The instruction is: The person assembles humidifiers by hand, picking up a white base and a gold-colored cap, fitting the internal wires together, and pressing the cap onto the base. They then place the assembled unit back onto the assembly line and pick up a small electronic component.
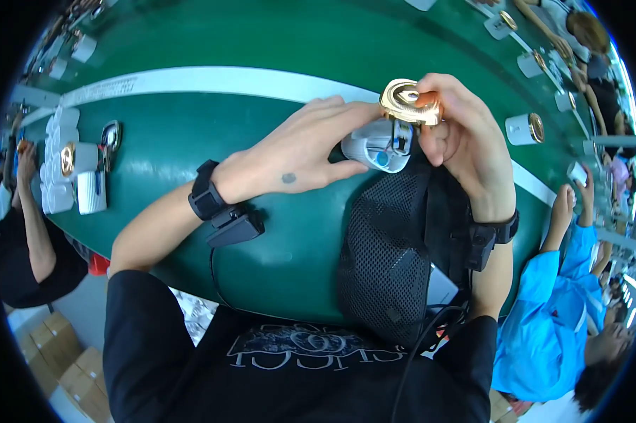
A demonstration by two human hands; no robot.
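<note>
My left hand [307, 148] is closed around a white ribbed, cup-shaped housing [366, 146], tilted so that its open side shows. Inside the housing a small blue round spot is visible. Pinched by the fingers of my right hand [466, 134] is a shiny gold cap [402, 106] with a raised shape on its face. Beneath the cap hangs a dark and silver inner part [402, 138], right at the housing's mouth. Whether that part is joined to the housing, I cannot tell. Both wrists wear black straps with small devices.
A black mesh bag [385, 254] lies close below my hands, with a grey flat device [441, 285] and cables. At left stand white cups [58, 162], a ribbed cup [91, 192] and a dark glossy part [110, 137]. A gold-capped white cup [524, 130] lies right. Co-workers sit on both sides.
</note>
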